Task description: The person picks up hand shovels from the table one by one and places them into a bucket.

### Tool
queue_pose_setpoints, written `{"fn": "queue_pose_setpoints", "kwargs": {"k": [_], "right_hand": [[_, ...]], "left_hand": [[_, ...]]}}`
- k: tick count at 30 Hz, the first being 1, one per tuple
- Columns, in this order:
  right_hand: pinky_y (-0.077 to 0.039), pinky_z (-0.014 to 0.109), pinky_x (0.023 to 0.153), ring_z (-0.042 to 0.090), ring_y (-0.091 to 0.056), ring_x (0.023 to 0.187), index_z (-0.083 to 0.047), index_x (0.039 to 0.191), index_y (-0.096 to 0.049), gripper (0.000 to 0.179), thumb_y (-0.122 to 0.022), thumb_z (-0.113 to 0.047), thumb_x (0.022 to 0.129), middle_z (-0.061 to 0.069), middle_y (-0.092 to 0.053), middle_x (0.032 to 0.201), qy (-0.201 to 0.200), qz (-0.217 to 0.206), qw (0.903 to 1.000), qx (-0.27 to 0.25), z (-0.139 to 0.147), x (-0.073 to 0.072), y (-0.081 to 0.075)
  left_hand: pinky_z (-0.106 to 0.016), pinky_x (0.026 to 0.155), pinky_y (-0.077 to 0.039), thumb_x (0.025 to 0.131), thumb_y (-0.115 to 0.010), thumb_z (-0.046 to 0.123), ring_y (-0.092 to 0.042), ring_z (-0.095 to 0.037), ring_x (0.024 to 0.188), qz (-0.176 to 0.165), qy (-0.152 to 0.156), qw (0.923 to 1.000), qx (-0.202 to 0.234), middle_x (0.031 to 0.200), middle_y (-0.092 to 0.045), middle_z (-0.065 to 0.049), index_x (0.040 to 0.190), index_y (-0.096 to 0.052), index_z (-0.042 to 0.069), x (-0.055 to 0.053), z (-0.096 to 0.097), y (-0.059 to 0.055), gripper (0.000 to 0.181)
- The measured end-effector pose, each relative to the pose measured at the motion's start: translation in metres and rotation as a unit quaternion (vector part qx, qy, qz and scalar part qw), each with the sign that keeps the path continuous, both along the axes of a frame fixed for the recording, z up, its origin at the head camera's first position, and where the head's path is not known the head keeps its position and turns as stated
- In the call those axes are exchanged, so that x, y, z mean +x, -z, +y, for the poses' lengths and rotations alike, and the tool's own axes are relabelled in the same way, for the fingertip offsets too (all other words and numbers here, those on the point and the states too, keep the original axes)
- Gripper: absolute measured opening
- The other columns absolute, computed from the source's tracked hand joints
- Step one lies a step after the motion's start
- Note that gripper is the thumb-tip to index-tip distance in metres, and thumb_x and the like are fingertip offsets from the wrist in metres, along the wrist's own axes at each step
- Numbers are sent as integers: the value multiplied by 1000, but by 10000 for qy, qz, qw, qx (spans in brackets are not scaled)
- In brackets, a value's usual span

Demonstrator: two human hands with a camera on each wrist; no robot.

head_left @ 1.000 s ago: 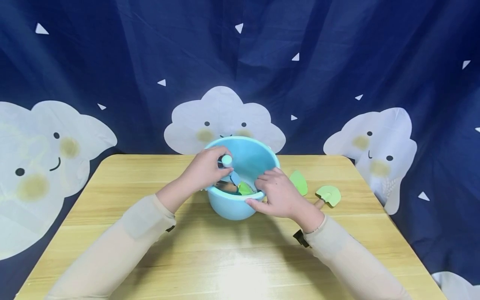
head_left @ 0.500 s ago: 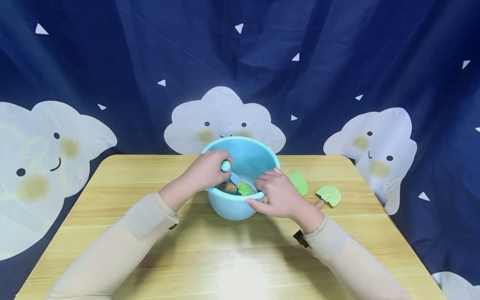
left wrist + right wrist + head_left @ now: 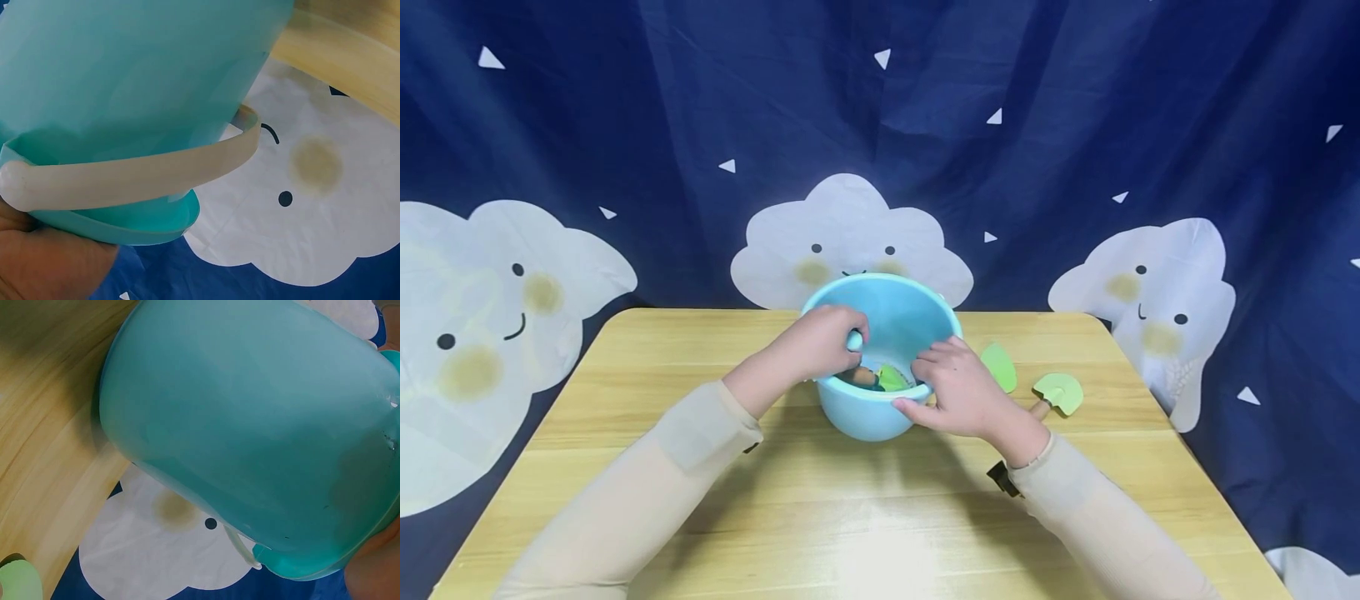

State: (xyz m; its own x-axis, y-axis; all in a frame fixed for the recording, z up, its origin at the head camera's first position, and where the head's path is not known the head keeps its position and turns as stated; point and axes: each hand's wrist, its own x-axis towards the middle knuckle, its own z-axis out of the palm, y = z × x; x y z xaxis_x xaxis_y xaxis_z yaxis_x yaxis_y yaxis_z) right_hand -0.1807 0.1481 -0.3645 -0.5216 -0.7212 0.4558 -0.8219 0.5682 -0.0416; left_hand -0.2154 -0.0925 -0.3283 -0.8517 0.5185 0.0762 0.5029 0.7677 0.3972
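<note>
On the pale wooden counter (image 3: 880, 508), a round light-blue plastic bucket (image 3: 867, 415) looks light, stiff and smooth, best held by its rim, where the right hand (image 3: 961, 390) curls its fingers; the left hand (image 3: 817, 343) grips a round-ended pale-blue handle (image 3: 854, 341) inside, near a green-bladed, brown-handled tool (image 3: 891, 378).

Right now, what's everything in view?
Bucket: 1, light blue, on table
Bucket handle: 1, off-white, outside bucket
Held tool: 1, light-blue end, left hand
Second tool: 1, green/brown, inside bucket
Leaf-shaped piece: 1, green, right of bucket
Fan-shaped tool: 1, pale green, farther right
Table: 1, light wood, beneath
Curtain: 1, cloud-printed navy, behind
Cuff tabs: 2, black, wrists
Sleeves: 2, beige, arms
Left hand: 1, bare, bucket's left
Right hand: 1, bare, bucket's near-right rim
</note>
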Motion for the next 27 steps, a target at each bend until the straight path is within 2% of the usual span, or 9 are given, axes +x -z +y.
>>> {"fn": "queue_pose_setpoints", "kwargs": {"k": [14,27], "right_hand": [[-34,33,69,11,-36,61,-15,63,-49,60,-40,-64,96,-10,-37,64,-13,1,10000,-15,0,0,1],[-32,33,67,11,-34,60,-21,64,-39,57,-35,-68,96,-9,-35,63,-17,41,10000,-62,-1,-1,2]], "left_hand": [[-35,82,-49,84,-78,15,-58,-19,87,-80,54,9998,-193,92,-66,0,96,-70,11,0,1,1,15],[-33,77,-50,82,-76,19,-58,-18,83,-194,146,9993,-291,87,-65,0,93,-68,10,1,1,-4,17]]}}
